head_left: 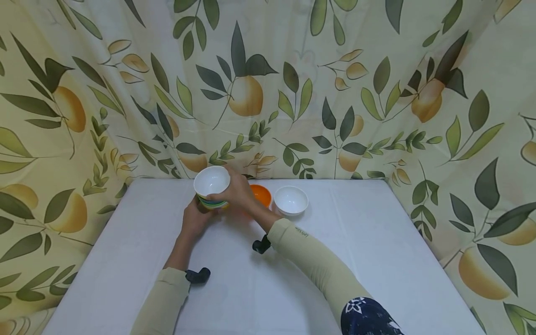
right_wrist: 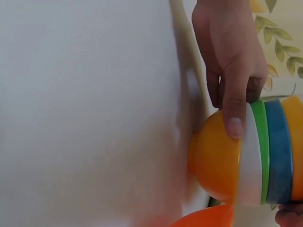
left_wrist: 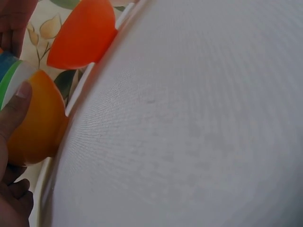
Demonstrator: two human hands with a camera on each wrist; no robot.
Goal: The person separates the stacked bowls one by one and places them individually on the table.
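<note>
A stack of nested bowls [right_wrist: 254, 156] stands at the back left of the table, with a white bowl [head_left: 211, 179] uppermost. Below it come yellow, blue, green and white bands, and at the bottom a yellow-orange bowl [left_wrist: 40, 123] whose foot is at the tabletop. My left hand [head_left: 197, 218] grips the stack low on its left side, thumb across the yellow-orange bowl. Higher up, my right hand [head_left: 237, 190] holds the stack from the right, thumb in front below the top rim; its other fingers are mostly hidden behind.
Right of the stack stands an orange bowl [head_left: 261, 195], partly hidden by the right hand. Beside it is a separate white bowl [head_left: 291, 201]. The table has a white cloth [head_left: 251, 288], and a fruit-patterned curtain [head_left: 293, 93] hangs behind its back edge.
</note>
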